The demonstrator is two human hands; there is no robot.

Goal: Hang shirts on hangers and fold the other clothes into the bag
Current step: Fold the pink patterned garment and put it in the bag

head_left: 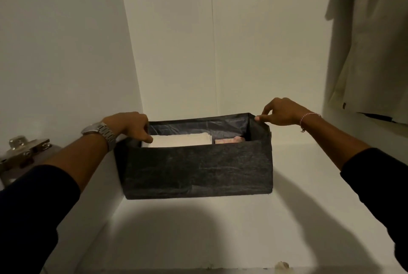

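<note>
A dark fabric storage bag (198, 172) stands on a white wardrobe shelf, against the left wall. Inside it lie a folded white cloth (183, 139) on the left and a folded pink cloth (229, 140) on the right. My left hand (130, 125) grips the bag's left rim, fingers curled over the edge into the bag. At the back right corner of the rim, my right hand (278, 111) pinches the fabric between thumb and fingers. A pale shirt (371, 41) hangs at the upper right.
White wardrobe walls close in at the left and back. The white shelf (198, 229) stretches in front of the bag toward me. A metal door hinge (24, 152) sticks out at the left edge. A dark garment edge (375, 117) shows under the hanging shirt.
</note>
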